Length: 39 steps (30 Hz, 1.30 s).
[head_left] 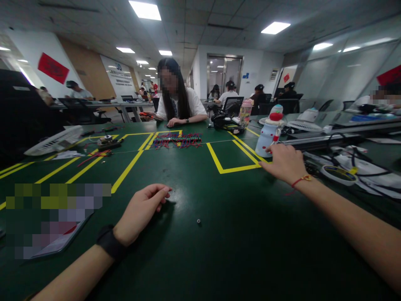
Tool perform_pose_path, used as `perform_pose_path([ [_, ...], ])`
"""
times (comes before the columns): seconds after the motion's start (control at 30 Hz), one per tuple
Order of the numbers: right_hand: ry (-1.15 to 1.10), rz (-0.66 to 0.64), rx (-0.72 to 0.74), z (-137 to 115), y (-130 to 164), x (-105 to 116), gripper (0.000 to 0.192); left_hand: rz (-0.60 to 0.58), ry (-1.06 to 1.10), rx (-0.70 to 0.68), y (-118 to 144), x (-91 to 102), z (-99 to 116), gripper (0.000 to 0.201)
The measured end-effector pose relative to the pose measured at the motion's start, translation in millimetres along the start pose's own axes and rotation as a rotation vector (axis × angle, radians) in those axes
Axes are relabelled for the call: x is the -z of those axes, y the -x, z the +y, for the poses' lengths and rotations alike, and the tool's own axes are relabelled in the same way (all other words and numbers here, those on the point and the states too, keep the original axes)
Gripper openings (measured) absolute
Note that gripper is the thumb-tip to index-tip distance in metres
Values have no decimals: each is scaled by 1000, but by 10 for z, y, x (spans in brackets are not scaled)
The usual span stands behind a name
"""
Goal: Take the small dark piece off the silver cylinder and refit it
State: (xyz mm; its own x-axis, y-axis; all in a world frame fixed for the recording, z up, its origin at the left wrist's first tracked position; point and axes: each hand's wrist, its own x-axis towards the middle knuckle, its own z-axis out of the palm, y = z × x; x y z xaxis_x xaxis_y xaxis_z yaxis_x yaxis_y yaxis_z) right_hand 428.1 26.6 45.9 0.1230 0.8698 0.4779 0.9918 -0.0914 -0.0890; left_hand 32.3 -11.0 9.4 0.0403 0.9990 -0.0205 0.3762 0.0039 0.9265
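Snowman bottle (pixel 268 134) — a pale blue-white figure with a red cap, upright on the tabletop (pixel 238 251) just beside a yellow taped box (pixel 233 158). It looks like light, rigid plastic, smooth and easily tipped; the waisted middle seems the surest hold. The right hand (pixel 284 164) reaches it, fingers half curled, fingertips touching its base, grasp not closed. The left hand (pixel 141 212) rests loosely curled on the tabletop, holding nothing, near a small dark nut (pixel 198 220). Beyond lie coloured wires (pixel 178 140).
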Motion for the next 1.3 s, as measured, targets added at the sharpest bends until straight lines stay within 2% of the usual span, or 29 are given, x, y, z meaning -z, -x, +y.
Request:
perform_pose_path([
  [0.03, -83, 23, 122, -193, 106, 26, 44, 1, 0, -2, 3, -3, 6, 33],
  [0.07, -198, -6, 258, -399, 231, 49, 37, 2, 0, -3, 6, -7, 12, 33],
  [0.13, -446, -172, 505, -809, 518, 80, 32, 3, -4, 1, 10, -14, 18, 32],
  [0.2, -594, -336, 653, -1148, 800, 89, 38, 4, -6, -3, 12, -20, 16, 33],
  [0.3, -639, -439, 732, -1432, 1082, 61, 35, 5, -10, -20, 7, -25, 3, 34],
  [0.4, -672, -464, 701, -1458, 1120, 18, 19, 3, -27, -23, -2, -22, -8, 35],
  [0.5, -730, -430, 595, -1297, 937, 8, 16, -13, -34, -22, -10, -10, -13, 35],
  [0.6, -673, -159, 442, -945, 586, 39, 19, -21, -21, -37, -16, 0, -21, 34],
  [0.67, -496, 26, 329, -603, 311, 81, 22, -19, -9, -47, -19, 3, -33, 33],
  [0.7, -384, 65, 283, -410, 180, 110, 24, -16, -7, -48, -20, 3, -41, 33],
  [0.73, -271, 49, 252, -211, 59, 142, 25, -14, -9, -48, -21, 2, -50, 33],
  [0.83, -118, -58, 172, 340, -199, 244, 21, -3, -30, -45, -25, 0, -71, 34],
  [0.93, -24, -177, 97, 694, -311, 298, 20, 5, -45, -38, -29, -4, -76, 34],
  [1.0, 7, -260, 81, 798, -338, 294, 22, 9, -43, -38, -30, -8, -74, 34],
  [1.1, 0, -339, 77, 821, -351, 260, 25, 10, -30, -45, -26, -11, -77, 33],
  [1.3, 19, -350, 62, 774, -355, 256, 28, 5, -31, -47, -19, -5, -82, 34],
])
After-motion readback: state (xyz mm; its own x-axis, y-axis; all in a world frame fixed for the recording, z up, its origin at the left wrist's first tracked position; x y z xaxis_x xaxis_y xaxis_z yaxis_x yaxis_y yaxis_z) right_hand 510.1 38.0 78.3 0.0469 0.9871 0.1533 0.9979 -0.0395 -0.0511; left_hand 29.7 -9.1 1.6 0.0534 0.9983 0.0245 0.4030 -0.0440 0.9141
